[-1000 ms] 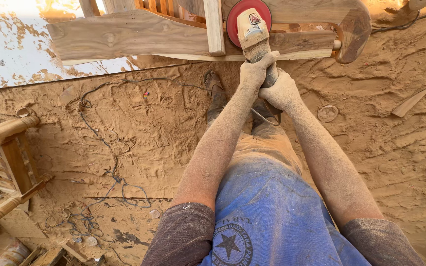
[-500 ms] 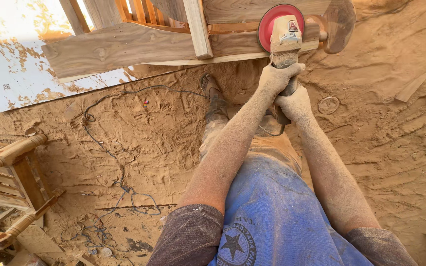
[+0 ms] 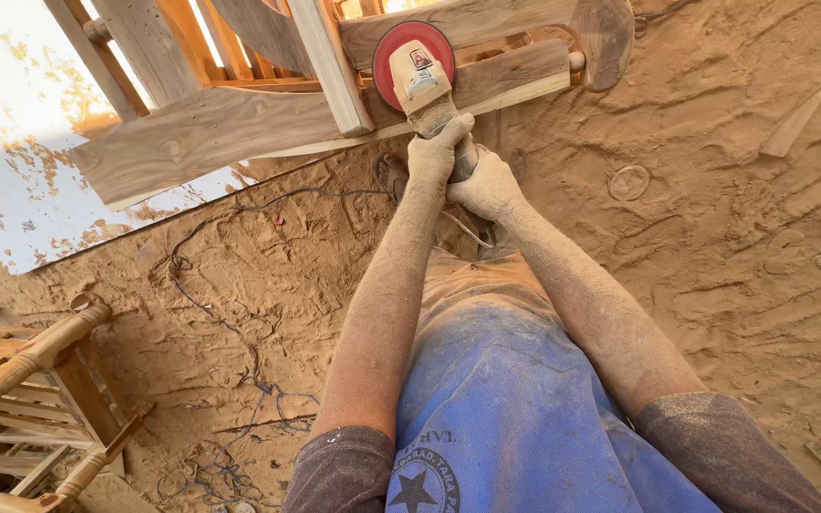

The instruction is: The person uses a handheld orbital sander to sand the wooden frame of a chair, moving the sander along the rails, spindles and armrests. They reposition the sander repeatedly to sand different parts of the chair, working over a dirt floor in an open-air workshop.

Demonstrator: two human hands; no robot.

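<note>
Sawdust floor (image 3: 715, 247) everywhere, rippled, footprints pressed in. Big wooden frame (image 3: 239, 128) lies tilted across top, rail facing up toward person, likely so disc meets its face. Second frame (image 3: 21, 380) with turned spindles at lower left, well apart. Thin cable (image 3: 230, 328) snakes over floor left of legs, a snag risk underfoot. Grinder (image 3: 420, 81), red disc flat on rail. Left hand (image 3: 437, 150) wrapped round grinder body; right hand (image 3: 486, 185) just behind, gripping rear, both arms straight for steady pressure.

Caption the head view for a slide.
Both hands, left hand and right hand, grip a red-disc sander against a wooden frame above sawdust-covered ground.
</note>
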